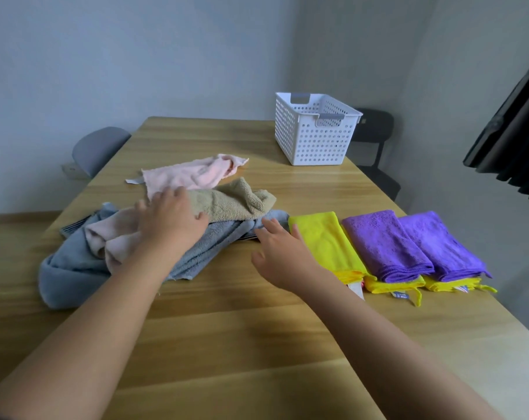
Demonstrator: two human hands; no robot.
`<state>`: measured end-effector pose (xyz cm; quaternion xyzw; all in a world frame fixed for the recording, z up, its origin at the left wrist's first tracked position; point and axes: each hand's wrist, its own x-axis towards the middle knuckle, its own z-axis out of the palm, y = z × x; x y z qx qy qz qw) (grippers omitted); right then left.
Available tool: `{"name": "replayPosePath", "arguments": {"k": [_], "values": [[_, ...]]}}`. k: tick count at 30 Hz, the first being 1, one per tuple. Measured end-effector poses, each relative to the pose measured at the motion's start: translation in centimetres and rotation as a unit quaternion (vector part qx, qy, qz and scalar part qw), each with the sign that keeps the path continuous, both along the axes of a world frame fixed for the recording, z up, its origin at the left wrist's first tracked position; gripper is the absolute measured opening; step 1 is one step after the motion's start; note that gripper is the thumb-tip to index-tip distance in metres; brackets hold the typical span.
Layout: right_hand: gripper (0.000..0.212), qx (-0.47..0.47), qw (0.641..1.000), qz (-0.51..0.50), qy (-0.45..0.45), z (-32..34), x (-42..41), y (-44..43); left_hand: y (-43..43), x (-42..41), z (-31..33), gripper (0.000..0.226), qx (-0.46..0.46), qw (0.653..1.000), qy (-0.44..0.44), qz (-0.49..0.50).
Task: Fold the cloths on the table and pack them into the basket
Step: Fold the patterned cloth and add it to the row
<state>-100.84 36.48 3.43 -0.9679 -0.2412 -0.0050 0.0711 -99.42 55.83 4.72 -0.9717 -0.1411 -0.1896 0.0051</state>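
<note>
The heap of loose cloths (154, 234) lies left of centre on the bench (257, 344), and that is where your work is. In it a blue-grey towel (72, 268) sprawls lowest, a beige cloth (236, 201) is bunched on top, and a pink cloth (193, 175) spreads behind them towards the upper left.

Your left hand (172, 219) lies on the heap where beige meets pink. Its grip is slack, fingers spread flat, with nothing pinched. Your right hand (281, 250) reaches in at centre frame, also with a loose grip and nothing held. Its fingertips (269, 224) are at the towel's right-hand edge. The hand is blurred, so I cannot say whether they touch the fabric.

Just right of that hand, a folded yellow cloth (326, 241), a purple cloth (384, 244) and a second purple cloth (438, 247) lie side by side. Each purple one sits on a yellow layer.

The white basket (314, 137) stands at the upper right of the bench, well apart from every cloth. No cloth shows through its holes.

So, by my judgement, you are mid-way through the folding, picking the next cloth from the heap, and packing has not begun. Next, take one cloth alone by an edge or corners, lift it clear of the tangle, and spread it on the bare bench in front of you. Mind that the beige cloth does not drag the towel along with it.
</note>
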Motion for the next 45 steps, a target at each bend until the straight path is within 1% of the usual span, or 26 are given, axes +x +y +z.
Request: {"name": "replayPosePath", "arguments": {"k": [3, 5, 7, 9, 11, 13, 16, 18, 20, 23, 24, 25, 27, 29, 31, 32, 34, 35, 36, 37, 38, 39, 41, 42, 43, 45], "values": [[0.04, 0.004, 1.0, -0.008, -0.005, 0.1, 1.1, 0.6, -1.9, 2.2, -0.5, 0.037, 0.003, 0.991, 0.011, -0.134], [0.039, 0.009, 1.0, -0.007, -0.006, -0.1, 1.1, 0.8, -2.8, 3.5, -1.7, 0.035, 0.01, 0.989, 0.032, -0.142], [0.042, 0.021, 1.0, -0.002, -0.009, -0.3, 1.0, 0.5, -3.0, 4.5, -2.2, 0.022, -0.017, 0.991, -0.037, -0.129], [0.046, 0.053, 0.998, -0.001, -0.02, -0.4, 0.9, 0.0, -2.8, 4.5, -1.6, 0.019, -0.072, 0.979, -0.141, -0.131], [0.045, 0.128, 0.991, -0.005, -0.029, -0.3, 1.2, -0.6, -3.0, 4.1, -0.1, 0.016, -0.08, 0.951, -0.239, -0.179], [0.045, 0.233, 0.972, -0.019, -0.035, 0.1, 1.5, -0.8, -3.7, 2.9, 1.8, 0.014, -0.091, 0.922, -0.293, -0.236], [0.051, 0.389, 0.919, -0.04, -0.047, 1.3, 1.5, -0.7, -5.1, 0.9, 4.8, 0.019, -0.203, 0.878, -0.294, -0.319], [0.053, 0.502, 0.865, -0.025, -0.019, 2.4, 0.8, -0.9, -6.1, -0.4, 6.4, 0.029, -0.285, 0.855, -0.255, -0.35], [0.051, 0.611, 0.788, 0.006, 0.074, 3.5, -0.3, -1.6, -6.7, -1.4, 7.1, 0.038, -0.387, 0.83, -0.191, -0.352], [0.044, 0.701, 0.675, 0.006, 0.229, 4.6, -2.4, -3.8, -7.1, -3.3, 6.7, 0.038, -0.531, 0.78, -0.104, -0.314], [0.035, 0.713, 0.654, -0.003, 0.252, 4.8, -3.3, -4.7, -7.2, -4.0, 6.4, 0.03, -0.559, 0.768, -0.089, -0.299], [0.025, 0.717, 0.647, -0.016, 0.259, 4.8, -4.0, -5.4, -7.3, -4.8, 6.0, 0.021, -0.573, 0.765, -0.082, -0.282], [0.012, 0.701, 0.661, -0.046, 0.266, 4.4, -5.5, -6.6, -7.3, -6.1, 4.7, 0.013, -0.563, 0.79, -0.07, -0.233], [0.015, 0.683, 0.669, -0.063, 0.284, 3.9, -7.1, -7.6, -7.6, -7.5, 3.5, 0.018, -0.555, 0.811, -0.045, -0.18], [0.02, 0.664, 0.683, -0.096, 0.289, 3.2, -8.5, -8.6, -8.1, -9.3, 2.6, 0.026, -0.588, 0.794, 0.022, -0.154], [0.024, 0.655, 0.686, -0.122, 0.291, 2.8, -9.0, -9.0, -8.3, -10.3, 2.4, 0.029, -0.615, 0.77, 0.066, -0.157], [0.031, 0.655, 0.669, -0.169, 0.307, 2.1, -9.9, -9.4, -8.9, -12.4, 2.1, 0.023, -0.646, 0.719, 0.144, -0.212], [0.034, 0.663, 0.651, -0.185, 0.32, 1.8, -10.1, -9.7, -8.9, -13.1, 1.8, 0.019, -0.633, 0.713, 0.167, -0.253], [0.036, 0.669, 0.635, -0.195, 0.335, 1.5, -10.4, -9.9, -9.0, -13.5, 1.3, 0.021, -0.609, 0.723, 0.173, -0.275], [0.037, 0.665, 0.631, -0.197, 0.348, 1.4, -10.8, -10.3, -9.2, -13.9, 0.9, 0.024, -0.584, 0.746, 0.164, -0.277], [0.038, 0.638, 0.653, -0.19, 0.361, 1.5, -11.2, -10.5, -9.3, -14.0, 0.6, 0.02, -0.566, 0.769, 0.142, -0.261], [0.041, 0.597, 0.691, -0.175, 0.369, 1.4, -11.6, -10.7, -9.5, -14.1, 0.5, 0.011, -0.564, 0.78, 0.123, -0.24], [0.043, 0.513, 0.763, -0.149, 0.363, 0.8, -12.2, -10.6, -10.0, -14.3, 0.5, 0.013, -0.583, 0.77, 0.106, -0.236], [0.037, 0.492, 0.785, -0.15, 0.346, 0.5, -12.3, -10.5, -10.2, -14.4, 0.6, 0.018, -0.602, 0.755, 0.105, -0.238], [0.028, 0.488, 0.796, -0.155, 0.323, 0.3, -12.3, -10.5, -10.3, -14.4, 0.7, 0.022, -0.617, 0.745, 0.103, -0.231], [0.009, 0.503, 0.796, -0.167, 0.292, 0.2, -12.1, -10.8, -10.0, -14.2, 1.2, 0.031, -0.623, 0.753, 0.086, -0.197]]}}
